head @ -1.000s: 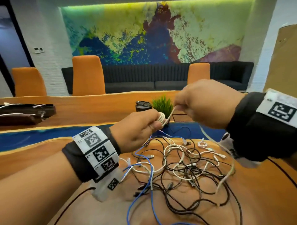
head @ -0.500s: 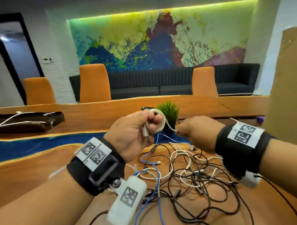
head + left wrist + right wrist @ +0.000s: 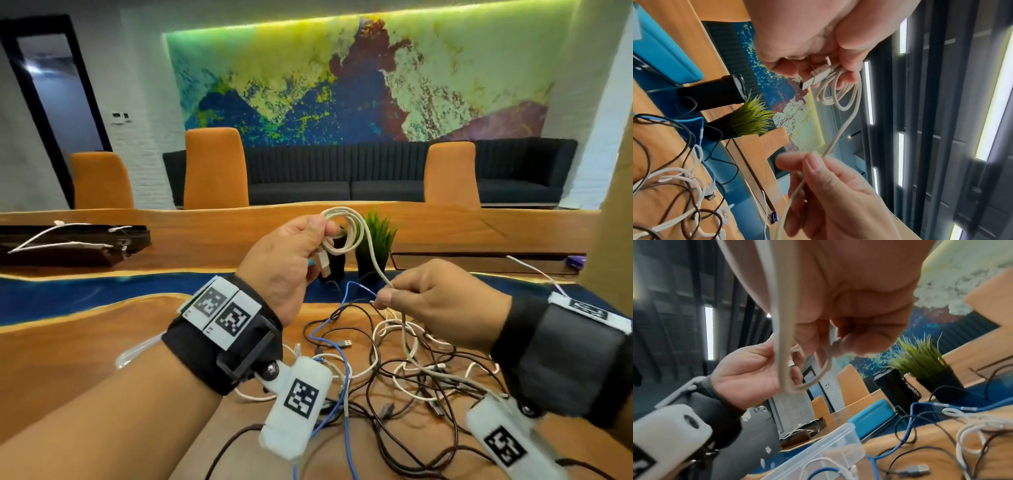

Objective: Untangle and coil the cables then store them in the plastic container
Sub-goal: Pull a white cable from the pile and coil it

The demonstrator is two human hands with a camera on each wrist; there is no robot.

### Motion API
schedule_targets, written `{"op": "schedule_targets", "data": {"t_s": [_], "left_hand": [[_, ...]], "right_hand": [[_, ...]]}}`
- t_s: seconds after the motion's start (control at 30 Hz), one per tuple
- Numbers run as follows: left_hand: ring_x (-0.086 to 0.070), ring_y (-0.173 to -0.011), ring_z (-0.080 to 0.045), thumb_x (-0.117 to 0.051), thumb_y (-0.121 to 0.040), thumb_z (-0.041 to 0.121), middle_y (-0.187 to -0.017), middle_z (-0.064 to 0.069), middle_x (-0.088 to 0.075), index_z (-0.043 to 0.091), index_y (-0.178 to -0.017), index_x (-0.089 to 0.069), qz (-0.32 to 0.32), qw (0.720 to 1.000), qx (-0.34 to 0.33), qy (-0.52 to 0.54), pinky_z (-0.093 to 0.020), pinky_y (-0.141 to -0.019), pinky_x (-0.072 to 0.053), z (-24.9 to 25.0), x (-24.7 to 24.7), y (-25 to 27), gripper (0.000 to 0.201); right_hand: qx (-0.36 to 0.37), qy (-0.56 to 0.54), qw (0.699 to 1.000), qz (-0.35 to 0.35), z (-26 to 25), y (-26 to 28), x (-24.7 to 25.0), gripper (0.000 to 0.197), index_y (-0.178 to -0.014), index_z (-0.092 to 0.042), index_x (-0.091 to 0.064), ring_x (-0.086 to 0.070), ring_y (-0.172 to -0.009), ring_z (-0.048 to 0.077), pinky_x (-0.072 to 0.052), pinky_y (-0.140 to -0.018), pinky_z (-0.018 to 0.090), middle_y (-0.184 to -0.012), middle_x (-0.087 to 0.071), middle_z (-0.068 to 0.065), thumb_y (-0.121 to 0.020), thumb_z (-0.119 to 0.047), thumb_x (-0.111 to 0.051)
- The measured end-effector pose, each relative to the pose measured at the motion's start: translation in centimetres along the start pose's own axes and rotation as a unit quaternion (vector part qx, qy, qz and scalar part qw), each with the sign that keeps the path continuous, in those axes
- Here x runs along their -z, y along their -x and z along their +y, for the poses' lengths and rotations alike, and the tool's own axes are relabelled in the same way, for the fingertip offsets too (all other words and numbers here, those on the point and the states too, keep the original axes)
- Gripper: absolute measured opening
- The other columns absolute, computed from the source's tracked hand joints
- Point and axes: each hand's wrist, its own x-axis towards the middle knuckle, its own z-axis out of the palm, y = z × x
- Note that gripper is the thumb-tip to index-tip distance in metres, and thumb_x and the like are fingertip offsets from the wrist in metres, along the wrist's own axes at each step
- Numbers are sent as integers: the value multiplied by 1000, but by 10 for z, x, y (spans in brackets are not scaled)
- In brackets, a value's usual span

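Observation:
My left hand (image 3: 301,246) holds up a small coil of white cable (image 3: 346,233) above the table, its USB plug (image 3: 813,79) sticking out below the fingers. The same white cable runs down to my right hand (image 3: 411,294), which pinches it between thumb and forefinger a little lower and to the right. Beneath both hands lies a tangle of black, white and blue cables (image 3: 394,370) on the wooden table. The clear plastic container (image 3: 830,449) shows in the right wrist view, below my left wrist, with a cable in it.
A small potted grass plant (image 3: 375,240) and a black cup (image 3: 898,386) stand just behind the hands. A dark tray with white cables (image 3: 68,243) sits at the far left. A teal box (image 3: 871,413) lies beyond the container. Orange chairs line the table's far side.
My right hand has dropped from beside the left to lower down along the cable. My left hand has turned palm-up and risen, and the coil now shows as a wider loop.

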Motion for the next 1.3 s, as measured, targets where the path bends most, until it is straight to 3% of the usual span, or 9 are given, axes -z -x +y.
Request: {"op": "schedule_targets", "data": {"t_s": [0.1,0.2,0.47,0.73,0.9,1.0,1.07,1.17,1.3], "left_hand": [[-51,-58,-5,-44,-104,24,-71,6,-62,18,-83,-63,15,1000,13,15,-23,-59,-39,-3,4,0,29],[-56,-65,-10,-45,-103,22,-71,3,-64,13,-85,-62,0,999,13,46,-24,-61,-46,-3,7,1,27],[-53,-59,-11,-42,-103,24,-68,2,-61,15,-79,-61,-90,995,-17,-34,-27,-60,-48,-7,2,16,32],[-52,-59,-11,-41,-104,23,-73,-4,-57,12,-79,-58,-113,990,-61,-54,-24,-56,-46,2,7,15,32],[-52,-61,-11,-41,-104,20,-70,1,-59,13,-79,-59,-107,992,-45,-58,-24,-57,-48,-6,12,16,32],[-53,-62,-11,-42,-104,22,-72,0,-59,15,-78,-61,-99,993,-36,-57,-24,-58,-50,-11,15,16,33],[-54,-64,-11,-42,-104,22,-74,-1,-59,15,-78,-60,-103,992,-36,-64,-24,-60,-50,-11,17,16,32],[-55,-64,-11,-41,-104,22,-74,-1,-60,14,-79,-60,-111,991,-33,-69,-22,-58,-51,-11,18,17,32],[-55,-65,-15,-45,-98,28,-77,-5,-60,13,-80,-61,-133,988,-34,-72,-24,-58,-50,-13,14,17,28]], "right_hand": [[-43,-60,995,62,6,-1,-3,20,-81,-16,-73,-47,-42,7,-43,-46,25,-47,-52,-4,-90,-32,-64],[-75,-197,970,123,8,-4,-4,7,-82,-8,-69,-57,-51,15,-54,-50,29,-62,-61,9,-86,-13,-70],[-85,-453,852,247,-1,-30,-5,5,-94,-8,-58,-72,-69,14,-57,-59,23,-89,-66,15,-95,-4,-54],[-35,-91,991,91,17,-28,-26,5,-86,-6,-64,-65,-56,20,-58,-53,31,-69,-66,14,-89,-3,-63],[-40,22,999,-21,24,-25,-36,3,-86,-12,-72,-61,-55,10,-55,-54,24,-67,-67,1,-87,-11,-70],[-47,-41,998,27,18,-27,-29,4,-85,-11,-71,-64,-59,15,-58,-60,31,-75,-71,11,-88,-10,-68],[-74,-256,960,91,9,-26,-20,6,-86,-7,-66,-64,-59,16,-57,-58,30,-77,-70,16,-90,-9,-64],[-116,-552,816,126,-2,-28,-6,11,-91,-5,-61,-62,-55,10,-56,-51,20,-69,-66,7,-96,-15,-56],[-182,-677,705,104,-14,-28,-6,23,-89,1,-62,-64,-48,8,-54,-45,18,-60,-66,5,-98,-18,-52]]}}
